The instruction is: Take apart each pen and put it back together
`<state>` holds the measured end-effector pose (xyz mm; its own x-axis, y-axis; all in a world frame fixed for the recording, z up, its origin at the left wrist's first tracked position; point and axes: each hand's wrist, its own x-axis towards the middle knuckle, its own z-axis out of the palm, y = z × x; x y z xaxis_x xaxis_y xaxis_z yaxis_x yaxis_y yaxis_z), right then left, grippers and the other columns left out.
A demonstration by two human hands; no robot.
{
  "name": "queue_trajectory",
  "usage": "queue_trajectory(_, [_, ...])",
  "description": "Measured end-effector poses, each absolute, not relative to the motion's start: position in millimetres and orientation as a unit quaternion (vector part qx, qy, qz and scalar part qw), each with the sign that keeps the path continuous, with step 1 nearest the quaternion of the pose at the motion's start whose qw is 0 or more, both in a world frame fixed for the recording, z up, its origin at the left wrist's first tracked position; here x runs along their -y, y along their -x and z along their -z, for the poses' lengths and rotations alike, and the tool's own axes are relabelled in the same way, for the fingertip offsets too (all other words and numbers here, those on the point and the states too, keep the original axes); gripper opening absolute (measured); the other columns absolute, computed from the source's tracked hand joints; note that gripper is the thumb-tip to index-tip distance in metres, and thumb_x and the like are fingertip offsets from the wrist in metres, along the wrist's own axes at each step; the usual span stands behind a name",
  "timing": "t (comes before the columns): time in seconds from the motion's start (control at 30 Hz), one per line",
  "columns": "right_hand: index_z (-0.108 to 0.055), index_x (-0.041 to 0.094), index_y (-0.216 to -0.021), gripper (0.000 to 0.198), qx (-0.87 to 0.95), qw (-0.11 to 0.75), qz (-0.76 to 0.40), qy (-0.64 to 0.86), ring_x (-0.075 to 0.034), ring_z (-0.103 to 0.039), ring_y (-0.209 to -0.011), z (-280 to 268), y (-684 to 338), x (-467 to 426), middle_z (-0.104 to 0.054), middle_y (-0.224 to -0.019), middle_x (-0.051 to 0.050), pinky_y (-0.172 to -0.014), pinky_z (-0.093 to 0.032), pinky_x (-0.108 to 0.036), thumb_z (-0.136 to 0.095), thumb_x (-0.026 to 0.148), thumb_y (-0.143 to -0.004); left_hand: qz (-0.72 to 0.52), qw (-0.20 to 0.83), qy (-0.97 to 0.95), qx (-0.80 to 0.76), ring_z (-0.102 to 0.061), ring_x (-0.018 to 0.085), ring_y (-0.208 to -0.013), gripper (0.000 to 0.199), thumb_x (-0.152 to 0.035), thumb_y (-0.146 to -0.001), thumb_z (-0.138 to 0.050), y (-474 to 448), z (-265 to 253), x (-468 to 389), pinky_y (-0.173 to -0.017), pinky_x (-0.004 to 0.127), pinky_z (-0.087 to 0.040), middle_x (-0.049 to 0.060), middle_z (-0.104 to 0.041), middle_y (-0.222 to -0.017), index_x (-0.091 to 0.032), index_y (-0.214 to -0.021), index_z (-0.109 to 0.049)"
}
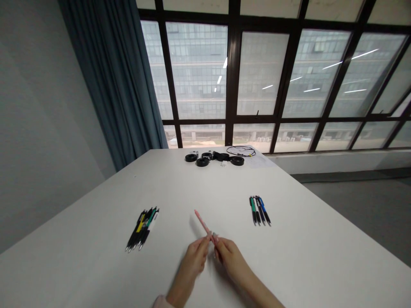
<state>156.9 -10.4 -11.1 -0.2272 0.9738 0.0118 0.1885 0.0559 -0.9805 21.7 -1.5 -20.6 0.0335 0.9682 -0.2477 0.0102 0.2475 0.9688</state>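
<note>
A slim pink pen is held slightly above the white table, slanting up and to the left. My left hand pinches it near its lower part between thumb and finger. Just beside it, my right hand grips the lower end, and the fingertips of both hands nearly meet. The end inside my right fingers is hidden. Left of my hands lies a bunch of pens with black, yellow, green and white barrels. To the right, several pens in green, white, black and blue lie side by side.
Several black tape-like rolls sit at the table's far end, close to a coiled black cable. Behind them stand dark-framed windows, with a blue curtain on the left.
</note>
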Motion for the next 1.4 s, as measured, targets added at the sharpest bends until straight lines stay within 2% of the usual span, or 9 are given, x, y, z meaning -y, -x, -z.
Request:
queue_trajectory(0.07, [-0.04,0.023,-0.057,0.068,0.579,0.394,-0.549,0.456,-0.012,-0.037,-0.052,10,-157,8,-0.04,-0.052,0.004,-0.055,-0.03,-0.027,-0.031,0.086,-0.081,-0.429,0.619,-0.398,-0.524,-0.022,0.004,-0.041,0.057,-0.069,-0.062,-0.074,-21,19,3,-0.041,0.02,-0.013,-0.013,-0.03,-0.05,-0.016,-0.079,-0.066])
queue_trajectory(0.2, [-0.043,0.023,-0.052,0.071,0.52,0.375,-0.623,0.447,-0.01,-0.031,-0.047,7,-160,6,-0.037,-0.047,0.005,-0.051,-0.024,-0.026,-0.039,0.091,-0.073,-0.471,0.657,-0.346,-0.475,-0.018,0.002,-0.043,0.056,-0.062,-0.055,-0.083,-23,12,10,-0.041,0.018,-0.01,-0.014,-0.029,-0.052,-0.015,-0.08,-0.065])
queue_trajectory(0.33, [-0.043,0.022,-0.053,0.068,0.426,0.396,-0.696,0.421,-0.008,-0.03,-0.047,-2,-161,8,-0.038,-0.049,0.006,-0.05,-0.022,-0.025,-0.054,0.086,-0.071,-0.475,0.673,-0.323,-0.464,-0.018,0.002,-0.043,0.058,-0.059,-0.05,-0.087,-28,10,12,-0.04,0.016,-0.011,-0.014,-0.028,-0.052,-0.016,-0.079,-0.063])
queue_trajectory(0.43, [-0.04,0.022,-0.053,0.066,0.367,0.383,-0.753,0.389,-0.007,-0.025,-0.046,-11,-162,11,-0.032,-0.047,0.009,-0.05,-0.02,-0.025,-0.063,0.08,-0.072,-0.48,0.679,-0.314,-0.459,-0.018,0.002,-0.044,0.057,-0.057,-0.05,-0.087,-30,12,11,-0.04,0.017,-0.012,-0.014,-0.028,-0.053,-0.016,-0.079,-0.063])
queue_trajectory(0.6, [-0.041,0.021,-0.055,0.062,0.324,0.366,-0.785,0.381,-0.006,-0.024,-0.046,-15,-166,10,-0.032,-0.049,0.01,-0.05,-0.02,-0.024,-0.065,0.074,-0.077,-0.477,0.669,-0.334,-0.462,-0.018,0.002,-0.045,0.055,-0.058,-0.054,-0.085,-30,12,12,-0.042,0.019,-0.009,-0.013,-0.027,-0.054,-0.014,-0.08,-0.066])
queue_trajectory(0.8, [-0.048,0.02,-0.05,0.07,0.465,0.414,-0.665,0.413,-0.01,-0.036,-0.049,-2,-173,3,-0.042,-0.047,0.004,-0.053,-0.027,-0.025,-0.051,0.085,-0.075,-0.489,0.629,-0.361,-0.484,-0.013,0.003,-0.045,0.062,-0.069,-0.058,-0.079,-28,12,12,-0.043,0.02,-0.007,-0.014,-0.022,-0.052,-0.013,-0.084,-0.067])
queue_trajectory(1.03, [-0.05,0.021,-0.055,0.075,0.543,0.395,-0.575,0.467,-0.012,-0.039,-0.049,6,-170,-3,-0.045,-0.05,0.002,-0.053,-0.031,-0.027,-0.039,0.094,-0.068,-0.484,0.587,-0.4,-0.512,-0.013,0.004,-0.043,0.064,-0.076,-0.06,-0.072,-29,21,8,-0.042,0.021,-0.006,-0.014,-0.023,-0.049,-0.016,-0.082,-0.064])
queue_trajectory(1.23, [-0.046,0.023,-0.058,0.07,0.576,0.437,-0.494,0.483,-0.014,-0.042,-0.055,4,-168,4,-0.042,-0.054,0.003,-0.057,-0.034,-0.028,-0.035,0.089,-0.077,-0.481,0.564,-0.388,-0.548,-0.016,0.004,-0.042,0.072,-0.084,-0.047,-0.071,-34,13,8,-0.042,0.021,-0.008,-0.015,-0.023,-0.046,-0.018,-0.073,-0.058])
queue_trajectory(1.4, [-0.046,0.023,-0.062,0.063,0.603,0.435,-0.453,0.492,-0.016,-0.046,-0.06,4,-167,9,-0.047,-0.059,0.001,-0.061,-0.035,-0.029,-0.034,0.08,-0.085,-0.501,0.574,-0.356,-0.541,-0.015,0.003,-0.044,0.074,-0.084,-0.04,-0.074,-37,9,11,-0.043,0.02,-0.009,-0.015,-0.025,-0.048,-0.019,-0.067,-0.053])
